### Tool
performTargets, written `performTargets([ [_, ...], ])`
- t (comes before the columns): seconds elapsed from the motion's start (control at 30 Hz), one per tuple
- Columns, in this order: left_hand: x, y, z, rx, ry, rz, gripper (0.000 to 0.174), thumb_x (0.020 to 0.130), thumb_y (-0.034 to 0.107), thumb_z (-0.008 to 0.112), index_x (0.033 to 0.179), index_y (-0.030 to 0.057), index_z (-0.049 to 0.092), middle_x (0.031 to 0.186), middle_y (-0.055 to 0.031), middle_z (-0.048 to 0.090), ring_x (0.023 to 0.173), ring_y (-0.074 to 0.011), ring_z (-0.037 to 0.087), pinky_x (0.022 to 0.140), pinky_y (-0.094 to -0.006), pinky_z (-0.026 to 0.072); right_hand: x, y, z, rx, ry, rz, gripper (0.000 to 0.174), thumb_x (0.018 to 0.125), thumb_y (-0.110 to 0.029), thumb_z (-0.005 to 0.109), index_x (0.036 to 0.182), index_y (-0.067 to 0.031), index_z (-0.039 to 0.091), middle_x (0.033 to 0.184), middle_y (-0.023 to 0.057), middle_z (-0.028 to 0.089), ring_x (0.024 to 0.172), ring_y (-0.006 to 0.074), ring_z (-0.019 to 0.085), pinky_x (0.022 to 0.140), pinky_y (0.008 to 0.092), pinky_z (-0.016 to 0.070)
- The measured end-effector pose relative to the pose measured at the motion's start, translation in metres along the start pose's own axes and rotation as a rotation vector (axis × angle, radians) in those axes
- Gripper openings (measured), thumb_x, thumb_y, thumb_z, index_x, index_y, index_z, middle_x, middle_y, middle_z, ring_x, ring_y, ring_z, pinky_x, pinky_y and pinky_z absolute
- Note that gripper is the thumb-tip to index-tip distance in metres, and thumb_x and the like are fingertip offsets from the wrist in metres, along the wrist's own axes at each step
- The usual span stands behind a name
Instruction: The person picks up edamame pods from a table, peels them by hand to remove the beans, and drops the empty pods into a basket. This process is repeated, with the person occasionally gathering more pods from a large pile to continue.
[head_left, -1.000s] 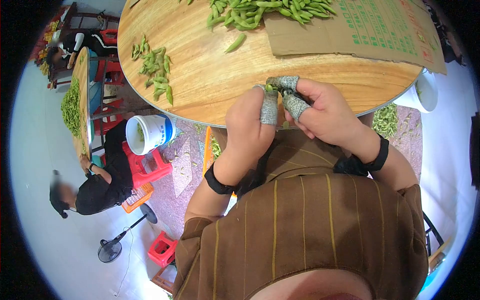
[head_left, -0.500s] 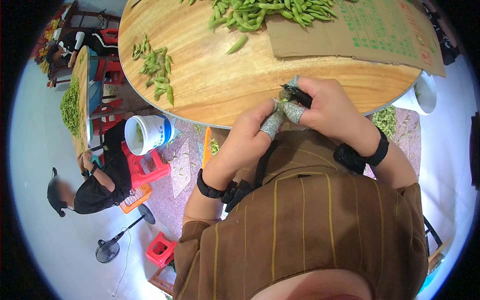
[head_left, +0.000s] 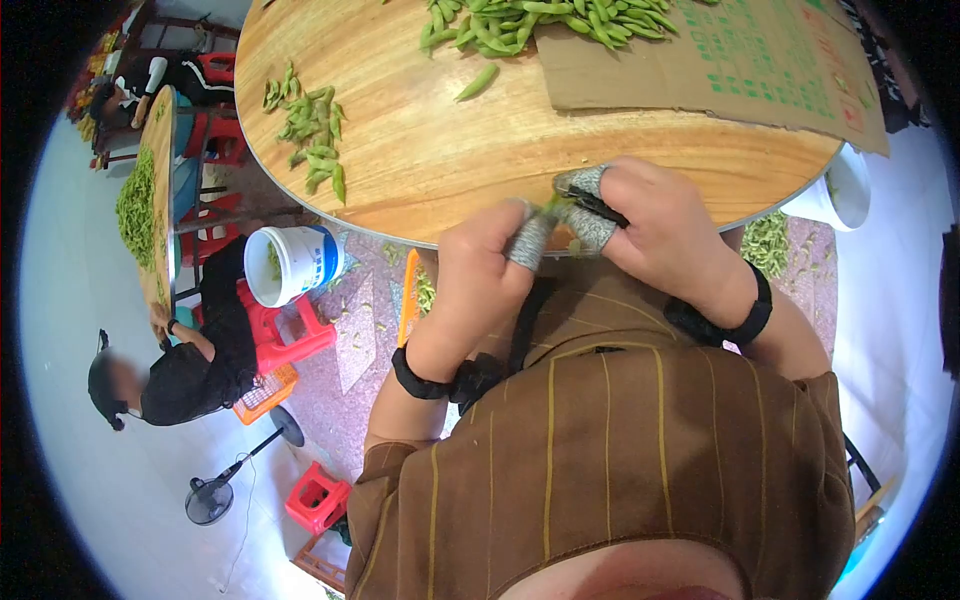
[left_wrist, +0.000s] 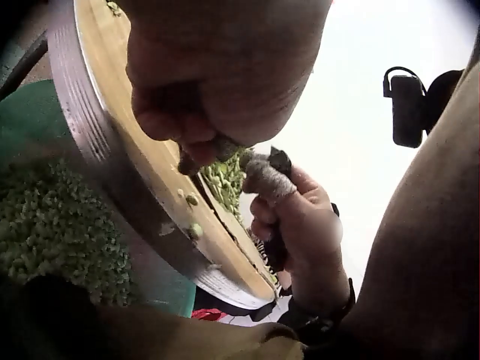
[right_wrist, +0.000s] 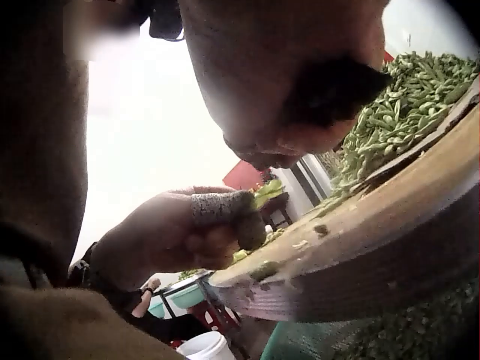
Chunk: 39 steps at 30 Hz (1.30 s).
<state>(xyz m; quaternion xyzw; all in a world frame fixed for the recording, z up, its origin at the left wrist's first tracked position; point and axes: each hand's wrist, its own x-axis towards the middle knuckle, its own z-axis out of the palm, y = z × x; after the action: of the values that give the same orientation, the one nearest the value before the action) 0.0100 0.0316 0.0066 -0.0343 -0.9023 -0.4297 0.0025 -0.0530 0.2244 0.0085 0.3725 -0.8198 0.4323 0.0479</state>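
Over the near edge of the round wooden table (head_left: 420, 190), my left hand (head_left: 485, 262) pinches a green soybean pod (right_wrist: 267, 193) between its grey-wrapped thumb and its fingers. Close on its right, my right hand (head_left: 665, 220) grips a slim black tool (head_left: 598, 204) between wrapped thumb and forefinger; its exact kind I cannot tell. The tips of both hands come together at the pod. Farther back on the tabletop lies a heap of green pods (head_left: 510, 28), with a single pod (head_left: 477, 82) in front of it.
Flattened cardboard (head_left: 690, 75) covers the back right of the table. Smaller pods (head_left: 318, 130) lie at its left. A white bucket (head_left: 290, 265) stands on a red stool, left. An orange crate (head_left: 411, 295) is below the table edge. Another person (head_left: 200, 375) sits at a second table.
Both hands stay close together at the table edge. The left hand has shifted slightly left, and the right has turned so the black tool shows between thumb and forefinger.
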Motion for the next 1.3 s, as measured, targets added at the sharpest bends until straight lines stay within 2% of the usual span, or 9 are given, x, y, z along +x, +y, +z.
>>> performTargets([
  [0.03,0.002,0.004,-0.003,-0.002,-0.001,0.006,0.004,0.079,0.004,0.059,0.081,0.0042,0.062,0.067,-0.0153,0.06,0.059,-0.0294,0.059,0.055,-0.0343,0.0455,0.002,-0.002,-0.003,-0.006,0.003,0.001,0.014,0.077,-0.011,0.064,0.088,-0.0026,0.062,0.073,0.0109,0.059,0.065,0.0281,0.06,0.058,0.0379,0.049],
  [0.1,0.003,0.013,-0.011,-0.068,-0.127,0.127,0.003,0.081,0.005,0.059,0.082,0.0043,0.062,0.066,-0.0134,0.059,0.057,-0.025,0.059,0.054,-0.033,0.0457,0.006,-0.006,-0.009,0.692,-0.273,0.624,0.015,0.083,-0.016,0.065,0.088,-0.0028,0.062,0.064,0.0047,0.058,0.05,0.0142,0.056,0.048,0.0285,0.0464],
  [0.47,0.0,0.005,-0.031,-0.727,-0.163,-0.179,0.014,0.089,0.014,0.055,0.088,0.0021,0.063,0.072,0.002,0.06,0.063,-0.0057,0.056,0.055,-0.0203,0.0431,0.031,0.018,-0.009,0.723,-0.386,0.573,0.012,0.082,-0.012,0.062,0.087,-0.0015,0.061,0.066,0.0078,0.063,0.05,0.0132,0.055,0.047,0.0279,0.0456],
  [0.6,-0.037,-0.025,-0.061,-0.093,0.101,-0.199,0.011,0.088,0.011,0.058,0.089,0.0002,0.061,0.071,0.001,0.059,0.061,-0.0049,0.052,0.052,-0.0196,0.0396,0.016,0.033,0.024,-0.156,-0.191,0.126,0.014,0.074,-0.014,0.061,0.078,-0.0008,0.059,0.074,0.0188,0.059,0.073,0.0358,0.06,0.067,0.0448,0.0487],
  [0.63,-0.052,-0.044,-0.07,0.096,0.118,-0.259,0.012,0.082,0.012,0.064,0.087,0.0014,0.063,0.071,-0.0121,0.063,0.061,-0.019,0.062,0.058,-0.0294,0.0478,0.014,0.023,0.026,-0.092,-0.196,0.171,0.013,0.072,-0.012,0.063,0.078,-0.0017,0.058,0.08,0.0186,0.058,0.078,0.0391,0.058,0.069,0.0473,0.0481],
  [0.87,-0.092,-0.067,-0.086,0.981,-0.306,-0.67,0.014,0.08,0.016,0.065,0.088,0.0051,0.063,0.079,-0.0195,0.065,0.072,-0.0401,0.062,0.063,-0.0465,0.0488,-0.016,-0.005,0.021,0.006,-0.426,-0.039,0.015,0.069,-0.005,0.062,0.081,-0.0018,0.054,0.079,0.0167,0.054,0.074,0.0366,0.058,0.063,0.0442,0.0483],
  [0.93,-0.055,-0.047,-0.072,0.864,0.136,-0.349,0.016,0.078,0.017,0.065,0.09,0.0067,0.063,0.08,-0.018,0.064,0.073,-0.0383,0.062,0.064,-0.0466,0.0486,-0.022,-0.004,0.017,-0.019,-0.482,-0.072,0.019,0.071,-0.009,0.064,0.087,-0.0024,0.058,0.082,0.0144,0.055,0.075,0.0351,0.057,0.061,0.0423,0.0471],
  [1.1,0.048,-0.022,-0.033,0.716,0.356,0.182,0.012,0.077,0.012,0.06,0.088,0.0067,0.061,0.083,-0.0134,0.059,0.079,-0.0327,0.06,0.065,-0.0413,0.0492,-0.026,-0.014,0.004,0.019,-0.551,0.063,0.015,0.081,-0.011,0.061,0.094,-0.0026,0.059,0.088,0.0161,0.059,0.08,0.0379,0.059,0.066,0.0432,0.0487],
  [1.3,0.113,-0.051,-0.012,0.866,0.387,0.268,0.008,0.08,0.012,0.057,0.083,0.0052,0.059,0.079,-0.013,0.056,0.077,-0.0328,0.057,0.066,-0.0424,0.0489,-0.029,-0.012,-0.004,0.221,-0.232,0.317,0.035,0.087,-0.013,0.057,0.12,0.0004,0.053,0.1,0.0196,0.063,0.09,0.0359,0.062,0.074,0.0388,0.0497],
])
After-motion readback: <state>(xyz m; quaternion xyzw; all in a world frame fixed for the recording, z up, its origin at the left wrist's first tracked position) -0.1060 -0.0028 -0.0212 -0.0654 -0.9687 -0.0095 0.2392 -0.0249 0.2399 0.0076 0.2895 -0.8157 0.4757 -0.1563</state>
